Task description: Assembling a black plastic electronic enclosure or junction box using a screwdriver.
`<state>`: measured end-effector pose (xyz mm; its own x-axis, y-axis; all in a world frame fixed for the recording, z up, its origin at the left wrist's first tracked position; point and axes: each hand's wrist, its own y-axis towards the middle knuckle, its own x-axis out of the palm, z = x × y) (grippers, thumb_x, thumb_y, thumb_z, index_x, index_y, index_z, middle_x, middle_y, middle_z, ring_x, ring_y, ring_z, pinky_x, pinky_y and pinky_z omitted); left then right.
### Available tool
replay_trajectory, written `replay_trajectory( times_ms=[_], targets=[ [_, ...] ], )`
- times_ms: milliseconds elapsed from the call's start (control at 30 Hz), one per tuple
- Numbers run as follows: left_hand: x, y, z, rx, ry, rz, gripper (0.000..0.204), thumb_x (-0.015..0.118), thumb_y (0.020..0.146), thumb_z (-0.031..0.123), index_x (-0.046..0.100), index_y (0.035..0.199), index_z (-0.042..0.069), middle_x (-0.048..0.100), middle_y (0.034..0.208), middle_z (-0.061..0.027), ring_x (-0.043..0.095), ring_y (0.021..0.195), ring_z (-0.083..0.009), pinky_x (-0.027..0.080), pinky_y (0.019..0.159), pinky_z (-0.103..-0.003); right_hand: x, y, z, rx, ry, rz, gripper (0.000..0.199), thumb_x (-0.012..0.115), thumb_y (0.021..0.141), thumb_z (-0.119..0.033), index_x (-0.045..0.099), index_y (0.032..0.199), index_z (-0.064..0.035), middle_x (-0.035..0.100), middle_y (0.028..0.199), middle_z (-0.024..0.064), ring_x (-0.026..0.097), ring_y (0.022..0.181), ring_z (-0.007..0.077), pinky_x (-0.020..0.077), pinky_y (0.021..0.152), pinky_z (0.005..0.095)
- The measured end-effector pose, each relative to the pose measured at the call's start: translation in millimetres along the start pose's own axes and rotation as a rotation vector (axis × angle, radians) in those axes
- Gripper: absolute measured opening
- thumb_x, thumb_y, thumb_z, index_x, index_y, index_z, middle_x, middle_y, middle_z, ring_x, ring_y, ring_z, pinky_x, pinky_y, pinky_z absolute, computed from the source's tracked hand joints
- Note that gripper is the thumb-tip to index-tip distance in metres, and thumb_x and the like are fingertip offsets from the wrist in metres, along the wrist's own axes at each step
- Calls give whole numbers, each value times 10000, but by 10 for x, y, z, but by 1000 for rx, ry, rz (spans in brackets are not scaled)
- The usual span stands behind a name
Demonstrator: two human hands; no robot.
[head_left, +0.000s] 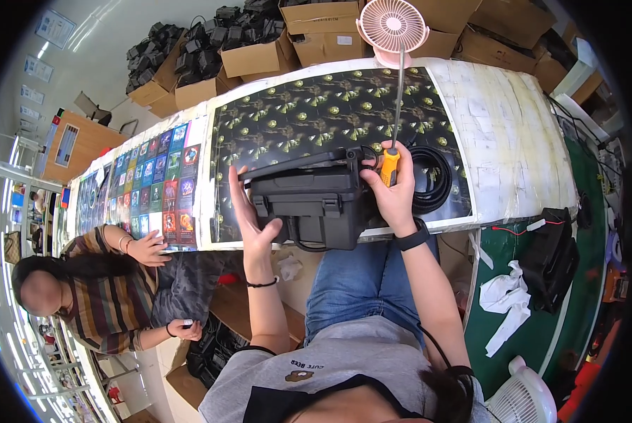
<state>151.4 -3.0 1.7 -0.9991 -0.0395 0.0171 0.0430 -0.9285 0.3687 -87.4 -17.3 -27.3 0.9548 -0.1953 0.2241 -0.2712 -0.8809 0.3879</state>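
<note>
A black latched plastic case (pixel 302 190) is held at the near edge of the table, in front of my body. My left hand (pixel 251 222) grips its left side, with the thumb at the front and the fingers up along the lid. In my right hand (pixel 398 199) is a long screwdriver (pixel 389 166) with a yellow and black handle, its shaft pointing away from me. The fingers of that hand also sit against the case's right end. A black cable loops below the case's front. Just right of my right hand lies a coil of black cable (pixel 436 185).
A pink fan (pixel 393 27) stands at the table's far edge, with cardboard boxes (pixel 259 58) of black units behind. Another person (pixel 108 289) sits on the left, one hand on the table. White crumpled plastic (pixel 506 299) and a black bag (pixel 550 257) lie on the right.
</note>
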Motion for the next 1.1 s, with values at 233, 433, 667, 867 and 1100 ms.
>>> replay_trajectory(
  times_ms=[233, 433, 667, 867, 1100],
  targets=[
    [123, -427, -150, 287, 273, 169, 1217, 812, 648, 397, 77, 1567, 87, 256, 1514, -172, 315, 1386, -344, 256, 1135, -444, 131, -1, -195, 364, 159, 161, 567, 749, 836, -10, 479, 1329, -81, 533, 861, -33, 577, 885, 53, 466, 798, 194],
    [-10, -246, -32, 99, 92, 156, 1220, 797, 606, 380, 116, 1570, 71, 276, 1539, -182, 312, 1395, -296, 209, 1163, -377, 73, -66, -256, 172, 157, -50, 528, 738, 827, 16, 484, 1284, -55, 662, 1043, 61, 588, 943, 93, 470, 878, 245],
    [-111, -141, 20, -55, -76, 56, 1156, 710, 593, 352, 158, 1566, 59, 296, 1529, -193, 264, 1427, -282, 171, 1177, -366, 31, -91, -266, 12, 32, -138, 503, 745, 809, 43, 502, 1240, -43, 673, 1021, 83, 631, 892, 124, 511, 813, 257],
    [-34, -204, 16, -83, 1, -43, 1117, 710, 662, 321, 113, 1567, 52, 287, 1535, -166, 294, 1421, -275, 236, 1161, -380, -43, -135, -262, -46, 32, -89, 580, 741, 780, 97, 457, 1264, -49, 561, 1058, 42, 658, 935, 193, 527, 815, 297],
    [197, -348, 96, 25, -25, 33, 1094, 684, 664, 6, 58, 1561, 44, 221, 1544, -152, 387, 1346, -264, 322, 1130, -381, -149, -88, -371, 72, -144, 71, 525, 697, 865, 28, 454, 1328, -25, 549, 944, 31, 620, 962, 168, 483, 888, 273]
  ],
)
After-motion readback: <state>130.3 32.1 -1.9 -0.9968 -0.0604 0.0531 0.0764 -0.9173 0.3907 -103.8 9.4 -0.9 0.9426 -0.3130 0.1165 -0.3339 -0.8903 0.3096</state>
